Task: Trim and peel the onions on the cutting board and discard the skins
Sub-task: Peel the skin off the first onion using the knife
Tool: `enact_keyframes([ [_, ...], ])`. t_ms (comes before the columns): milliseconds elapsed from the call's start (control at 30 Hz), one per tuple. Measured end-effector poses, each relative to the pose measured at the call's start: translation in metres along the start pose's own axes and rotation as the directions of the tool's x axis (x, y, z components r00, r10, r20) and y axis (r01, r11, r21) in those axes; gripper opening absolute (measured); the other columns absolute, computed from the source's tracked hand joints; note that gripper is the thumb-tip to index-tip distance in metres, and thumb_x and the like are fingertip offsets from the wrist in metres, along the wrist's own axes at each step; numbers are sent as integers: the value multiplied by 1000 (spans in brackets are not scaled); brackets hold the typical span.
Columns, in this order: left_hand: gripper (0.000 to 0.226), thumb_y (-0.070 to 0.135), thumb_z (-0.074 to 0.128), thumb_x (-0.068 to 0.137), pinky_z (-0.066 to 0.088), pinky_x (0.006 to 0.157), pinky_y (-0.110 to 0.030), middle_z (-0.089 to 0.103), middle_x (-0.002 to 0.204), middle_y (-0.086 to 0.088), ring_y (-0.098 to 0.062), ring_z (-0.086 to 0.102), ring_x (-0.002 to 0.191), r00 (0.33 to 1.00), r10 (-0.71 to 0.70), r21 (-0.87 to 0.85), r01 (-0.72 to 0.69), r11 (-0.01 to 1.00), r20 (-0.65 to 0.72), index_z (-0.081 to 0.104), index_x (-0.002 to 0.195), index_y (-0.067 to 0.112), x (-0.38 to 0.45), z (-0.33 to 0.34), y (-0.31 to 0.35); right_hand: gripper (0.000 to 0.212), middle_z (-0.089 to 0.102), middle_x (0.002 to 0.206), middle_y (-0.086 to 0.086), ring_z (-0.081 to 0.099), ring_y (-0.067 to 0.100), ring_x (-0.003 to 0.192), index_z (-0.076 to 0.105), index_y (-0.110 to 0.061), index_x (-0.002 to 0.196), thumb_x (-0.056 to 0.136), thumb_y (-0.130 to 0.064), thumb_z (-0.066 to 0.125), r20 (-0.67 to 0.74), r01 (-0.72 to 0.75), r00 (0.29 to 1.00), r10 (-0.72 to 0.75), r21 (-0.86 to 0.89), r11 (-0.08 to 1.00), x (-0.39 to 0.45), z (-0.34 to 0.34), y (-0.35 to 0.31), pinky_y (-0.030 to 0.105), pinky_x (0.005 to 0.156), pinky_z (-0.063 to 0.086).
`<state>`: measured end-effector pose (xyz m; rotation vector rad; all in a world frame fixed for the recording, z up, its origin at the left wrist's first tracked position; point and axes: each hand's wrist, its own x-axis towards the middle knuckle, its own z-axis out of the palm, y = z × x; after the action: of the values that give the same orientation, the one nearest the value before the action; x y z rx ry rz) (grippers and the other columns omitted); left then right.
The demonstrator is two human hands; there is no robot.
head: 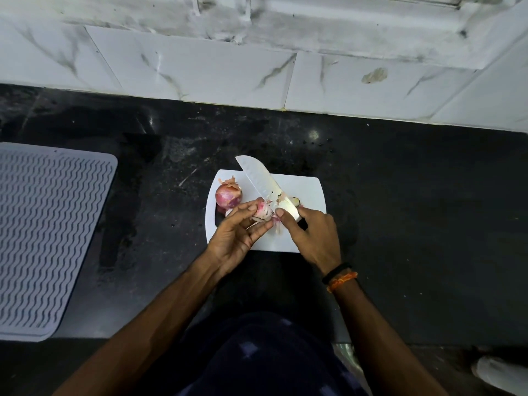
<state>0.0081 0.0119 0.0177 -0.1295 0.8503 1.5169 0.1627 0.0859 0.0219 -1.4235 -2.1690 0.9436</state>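
Peeling is the step in hand, judged from the loose skin hanging off the onion (262, 210) you hold above the white cutting board (308, 190). Your left hand (234, 235) is curled around that onion, thumb and fingertips pinching it from both sides. Your right hand (310, 234) is closed on the handle of the knife (267, 185), thumb pressed near the blade's heel, blade angled up and away toward the tiled wall. Blade and onion meet just beside your right thumb; exact contact is hard to make out. A second onion (228, 196), skin on and papery tip intact, rests on the board's left part, just beyond your left fingers. Recommendation: catch the skin between thumb and blade heel and pull in strips, turning the onion with your left hand instead of moving the knife. Keep your left fingertips behind the edge. Let the peelings (276, 224) drop onto the board, not the dark counter (400, 195), so discarding them takes one gather.
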Motion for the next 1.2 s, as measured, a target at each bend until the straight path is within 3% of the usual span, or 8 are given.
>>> enact_keyframes([
  [333,10,5,64,89,59,86,-41,72,113,-14,-25,70,106,999,-38,44,38,998,-5,59,96,1,0,1,0,70,56,54,-10,53,10,51,71,-21,79,79,-84,40,-78,28,996,-43,-195,980,9,0,-8,25,49,36],
  [500,6,4,63,89,60,81,-39,73,106,-13,-24,71,103,1000,-26,44,26,999,-17,61,94,0,3,-1,-1,55,45,48,-11,45,9,47,58,-24,63,82,-75,50,-60,19,998,-35,-239,971,11,-2,-11,23,47,26],
  [667,11,3,59,92,62,73,-32,73,100,-14,-22,71,93,993,-26,-5,26,1000,-113,68,98,3,8,-2,0,49,36,43,-16,43,9,41,65,-24,63,80,-68,56,43,95,995,-93,-53,994,4,-4,-13,17,46,22],
  [767,19,3,61,91,61,74,-35,71,109,-19,-27,72,95,993,-47,-59,41,997,-108,67,110,2,9,-2,1,46,45,41,-13,50,9,46,53,-31,51,80,-67,57,38,75,996,-77,39,996,0,-5,-7,20,45,28],
  [900,30,3,63,91,52,98,-47,64,125,-25,-42,62,116,998,-65,-121,62,991,-20,62,121,-1,9,-4,0,53,64,57,-9,54,11,50,71,-24,66,81,-72,54,-11,27,1000,-27,20,999,7,-7,7,24,48,36],
  [1000,17,1,61,89,46,104,-49,66,123,-23,-44,61,118,999,-43,-87,45,995,21,73,101,2,10,-6,-2,50,70,66,-11,58,6,55,75,-23,75,84,-69,56,23,20,1000,-20,-26,999,12,-10,13,18,51,37],
  [1100,20,0,57,88,44,106,-49,68,120,-21,-44,61,117,997,-10,-58,14,998,71,76,93,5,10,-6,-2,51,66,62,-13,57,6,55,72,-19,77,84,-68,56,42,22,999,-19,-63,998,14,-9,13,20,51,38],
  [1200,23,-1,54,90,45,106,-48,61,130,-26,-45,58,121,996,-12,-63,18,998,87,68,109,0,12,-8,-2,44,55,54,-15,53,7,52,70,-17,75,87,-58,61,43,14,999,-10,-85,996,14,-7,10,18,51,28],
])
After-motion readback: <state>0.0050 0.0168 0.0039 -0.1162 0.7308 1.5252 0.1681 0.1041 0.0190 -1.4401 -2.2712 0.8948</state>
